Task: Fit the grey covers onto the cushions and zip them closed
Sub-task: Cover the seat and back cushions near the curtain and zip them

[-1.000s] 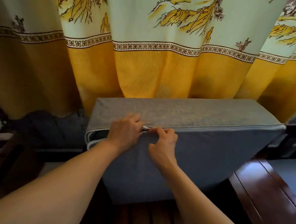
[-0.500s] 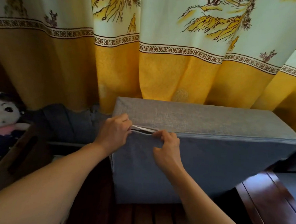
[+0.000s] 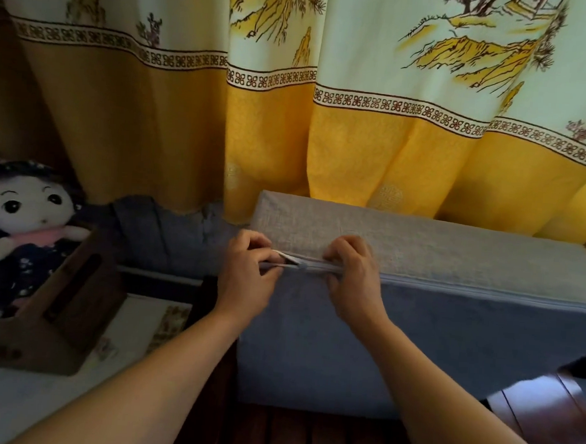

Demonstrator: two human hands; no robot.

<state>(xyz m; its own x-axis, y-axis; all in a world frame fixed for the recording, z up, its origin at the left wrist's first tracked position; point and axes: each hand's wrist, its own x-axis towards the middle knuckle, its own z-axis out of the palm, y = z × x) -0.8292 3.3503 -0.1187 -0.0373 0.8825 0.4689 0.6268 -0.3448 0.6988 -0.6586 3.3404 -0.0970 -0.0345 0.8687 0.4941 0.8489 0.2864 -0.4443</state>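
A thick cushion in a grey cover (image 3: 432, 333) stands on its edge on dark wooden slats. A zip seam (image 3: 486, 297) runs along its upper front edge and looks closed to the right of my hands. My left hand (image 3: 247, 277) pinches the cover at the cushion's left corner, where a short gap in the zip (image 3: 291, 260) still shows white inside. My right hand (image 3: 352, 273) grips the cover's edge just right of that gap. The zip pull itself is too small to make out.
A yellow and cream curtain (image 3: 325, 121) hangs right behind the cushion. A rag doll (image 3: 24, 219) sits at the left behind a dark wooden box (image 3: 60, 307) on a pale cloth. More grey fabric (image 3: 167, 234) lies behind my left hand. Polished dark wood (image 3: 547, 409) is at lower right.
Both hands have worked leftward along the zip seam toward the cushion's left corner, and the open gap has shrunk. The camera has turned left, bringing the doll and box into view.
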